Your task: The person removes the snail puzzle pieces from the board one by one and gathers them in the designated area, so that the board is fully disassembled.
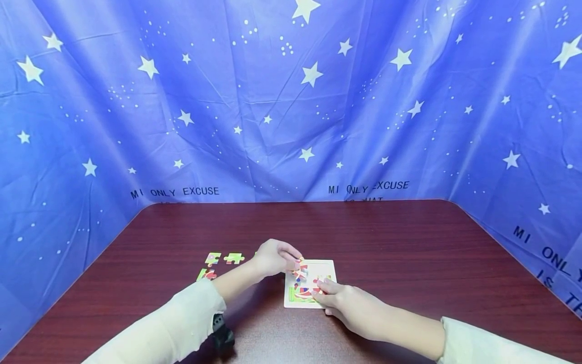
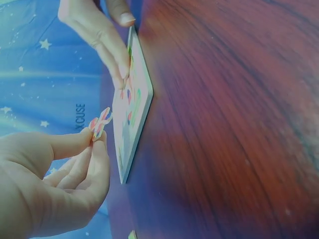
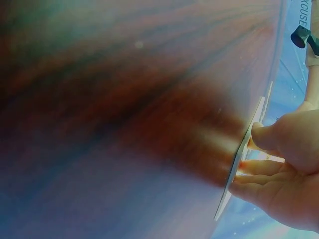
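Nearest in, two sleeves (image 1: pixel 159 323), both cut off by the frame; one black device (image 1: pixel 223 331) hangs at the left wrist, partly hidden; here's the right hand (image 1: pixel 356 309), fingers nearly straight on the right side of one tray (image 1: pixel 319 268), whether pinching anything I cannot tell; inside the tray, set pieces (image 1: pixel 303 292) fill the near part, half covered by fingers, so no count; and the left hand (image 1: pixel 274 257), thumb and fingertips pinching one piece (image 2: pixel 101 123) over the tray's far left; off to the left, three loose pieces (image 1: pixel 234 258) on the table (image 1: pixel 386 242), plus a green sliver behind the wrist; beyond, one starry curtain (image 1: pixel 254 101), its lettering partly cut off.
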A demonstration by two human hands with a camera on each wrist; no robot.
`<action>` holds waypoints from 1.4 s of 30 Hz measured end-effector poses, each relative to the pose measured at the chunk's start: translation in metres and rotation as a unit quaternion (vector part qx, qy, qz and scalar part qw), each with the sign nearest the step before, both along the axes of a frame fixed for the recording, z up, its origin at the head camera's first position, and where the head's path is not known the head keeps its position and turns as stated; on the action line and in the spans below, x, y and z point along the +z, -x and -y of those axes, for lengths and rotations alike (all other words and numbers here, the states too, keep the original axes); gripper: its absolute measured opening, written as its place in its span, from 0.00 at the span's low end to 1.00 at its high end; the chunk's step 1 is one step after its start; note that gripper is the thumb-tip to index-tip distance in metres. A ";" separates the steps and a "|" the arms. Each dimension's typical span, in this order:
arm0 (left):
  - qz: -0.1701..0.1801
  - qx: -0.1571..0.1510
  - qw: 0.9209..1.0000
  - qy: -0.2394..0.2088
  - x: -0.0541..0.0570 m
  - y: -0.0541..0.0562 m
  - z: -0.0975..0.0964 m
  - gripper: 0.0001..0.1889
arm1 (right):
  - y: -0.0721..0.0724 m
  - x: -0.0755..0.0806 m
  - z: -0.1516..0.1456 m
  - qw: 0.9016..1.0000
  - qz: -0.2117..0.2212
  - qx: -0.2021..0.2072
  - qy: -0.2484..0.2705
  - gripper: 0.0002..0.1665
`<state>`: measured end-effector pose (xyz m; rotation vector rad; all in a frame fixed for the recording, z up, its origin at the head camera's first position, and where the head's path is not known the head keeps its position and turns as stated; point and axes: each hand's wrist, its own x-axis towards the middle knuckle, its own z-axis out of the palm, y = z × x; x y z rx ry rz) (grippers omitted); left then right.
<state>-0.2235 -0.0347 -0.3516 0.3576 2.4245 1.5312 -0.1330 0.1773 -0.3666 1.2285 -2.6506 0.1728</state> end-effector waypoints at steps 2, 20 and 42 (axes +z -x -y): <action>0.020 0.008 0.999 -0.025 -0.001 0.001 0.004 0.09 | 0.000 0.000 0.000 1.000 0.003 -0.002 0.000 0.22; 0.090 0.045 0.990 -0.094 -0.001 0.001 0.049 0.13 | -0.001 -0.002 -0.001 1.000 0.003 -0.007 -0.010 0.22; 0.086 0.091 0.988 -0.085 -0.006 -0.018 0.102 0.14 | -0.003 0.000 -0.002 1.000 0.007 -0.009 -0.006 0.22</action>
